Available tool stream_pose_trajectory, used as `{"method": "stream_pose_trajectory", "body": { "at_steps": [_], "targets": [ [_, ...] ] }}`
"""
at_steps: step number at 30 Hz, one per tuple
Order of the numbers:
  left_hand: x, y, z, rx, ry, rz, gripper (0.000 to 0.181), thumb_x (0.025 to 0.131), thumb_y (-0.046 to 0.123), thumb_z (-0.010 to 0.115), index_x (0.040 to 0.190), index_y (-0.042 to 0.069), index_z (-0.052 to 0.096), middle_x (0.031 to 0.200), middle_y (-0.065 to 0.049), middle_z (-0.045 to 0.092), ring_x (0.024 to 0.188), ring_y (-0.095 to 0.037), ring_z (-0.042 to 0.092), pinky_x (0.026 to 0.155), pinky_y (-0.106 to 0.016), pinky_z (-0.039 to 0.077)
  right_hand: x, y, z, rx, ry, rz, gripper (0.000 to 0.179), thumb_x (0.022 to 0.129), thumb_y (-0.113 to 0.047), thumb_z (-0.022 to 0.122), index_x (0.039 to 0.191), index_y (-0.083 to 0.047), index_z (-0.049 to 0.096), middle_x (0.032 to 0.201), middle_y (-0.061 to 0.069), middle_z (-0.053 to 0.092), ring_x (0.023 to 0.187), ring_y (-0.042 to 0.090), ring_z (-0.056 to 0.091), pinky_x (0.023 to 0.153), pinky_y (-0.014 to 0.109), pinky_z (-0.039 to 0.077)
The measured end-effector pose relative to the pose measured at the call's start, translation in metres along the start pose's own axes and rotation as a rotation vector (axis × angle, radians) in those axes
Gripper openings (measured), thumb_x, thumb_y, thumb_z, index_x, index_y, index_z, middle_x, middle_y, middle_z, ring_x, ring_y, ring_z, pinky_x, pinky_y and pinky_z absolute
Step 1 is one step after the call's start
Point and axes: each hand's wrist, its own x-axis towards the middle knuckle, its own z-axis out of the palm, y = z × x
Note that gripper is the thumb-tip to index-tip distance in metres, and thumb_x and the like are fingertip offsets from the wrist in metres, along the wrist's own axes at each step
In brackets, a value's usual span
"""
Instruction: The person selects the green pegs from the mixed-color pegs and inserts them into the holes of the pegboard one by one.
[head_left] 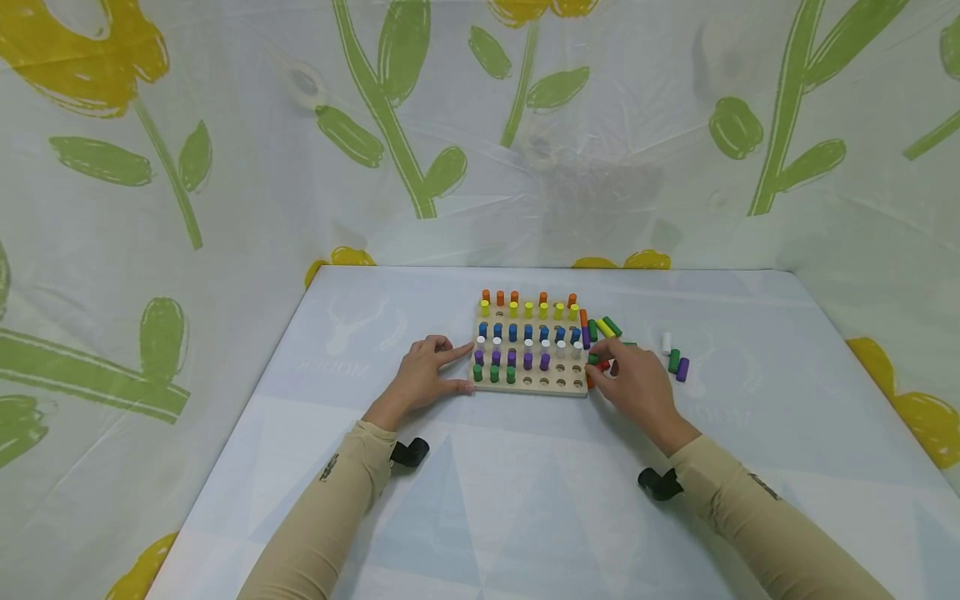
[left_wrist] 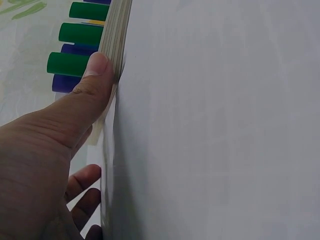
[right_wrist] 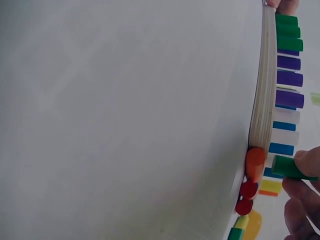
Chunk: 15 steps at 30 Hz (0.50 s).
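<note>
A wooden pegboard (head_left: pixel 536 391) lies on the table, with rows of orange, yellow, blue, white, purple and green pegs standing in it. Three green pegs (head_left: pixel 494 374) stand at the left of its front row; holes to their right are bare. My left hand (head_left: pixel 420 377) touches the board's left side, the thumb (left_wrist: pixel 95 75) against the front corner and the other fingers loosely spread. At the board's right edge, my right hand (head_left: pixel 639 385) pinches a green peg (right_wrist: pixel 287 167) between thumb and fingers. In the right wrist view, that peg is held apart from the standing pegs.
Loose pegs lie right of the board, including an orange peg (right_wrist: pixel 255 164) and red pegs (right_wrist: pixel 248 189) against its edge. Farther right are a white peg (head_left: pixel 666 342), a green one (head_left: pixel 673 361) and a purple one (head_left: pixel 682 369). A patterned curtain (head_left: pixel 555 183) hangs behind the table.
</note>
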Motion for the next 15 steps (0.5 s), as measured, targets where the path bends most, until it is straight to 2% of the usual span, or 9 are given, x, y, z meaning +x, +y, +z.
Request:
{"method": "stream_pose_trajectory", "body": {
  "at_steps": [15],
  "targets": [
    [0.0002, 0.0000, -0.0002, -0.005, -0.005, -0.013, 0.080, 0.082, 0.053, 0.080, 0.152, 0.034, 0.048, 0.135, -0.007, 0.043, 0.126, -0.032, 0.036, 0.109, -0.049, 0.033, 0.0007, -0.0034, 0.0023, -0.001, -0.011, -0.013, 0.030, 0.091, -0.025, 0.078, 0.115, -0.008, 0.068, 0.088, 0.005, 0.070, 0.071, 0.020, 0.054, 0.062, 0.032, 0.044]
  ]
}}
